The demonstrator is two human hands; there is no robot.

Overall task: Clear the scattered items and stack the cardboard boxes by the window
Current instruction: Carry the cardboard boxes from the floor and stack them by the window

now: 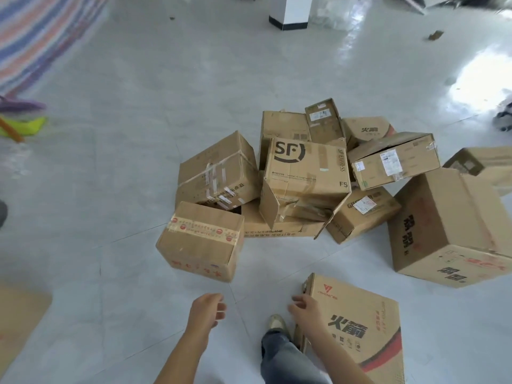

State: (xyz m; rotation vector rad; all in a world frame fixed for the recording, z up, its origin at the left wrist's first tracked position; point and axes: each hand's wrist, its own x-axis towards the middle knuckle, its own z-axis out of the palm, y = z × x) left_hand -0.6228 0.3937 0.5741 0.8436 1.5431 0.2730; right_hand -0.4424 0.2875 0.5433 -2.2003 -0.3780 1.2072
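Several cardboard boxes lie in a loose heap on the grey tiled floor. An SF-marked box (304, 167) tops the middle of the heap. In front of it, on the left, stands a small box sealed with red-printed tape (199, 242). A big box (448, 231) stands at the right. Nearest to me is a box with black and red print (360, 325). My right hand (306, 310) rests at that box's left edge, fingers apart, not clearly gripping it. Over bare floor, just below the taped box, my left hand (206, 309) hovers with loosely curled fingers, holding nothing.
A white pillar (291, 9) rises at the back. A striped tarp (33, 31) covers the far left. Purple and yellow plastic items (19, 117) lie at the left edge, a flat cardboard piece (16, 322) at lower left. My leg and shoe (279, 345) are between my arms.
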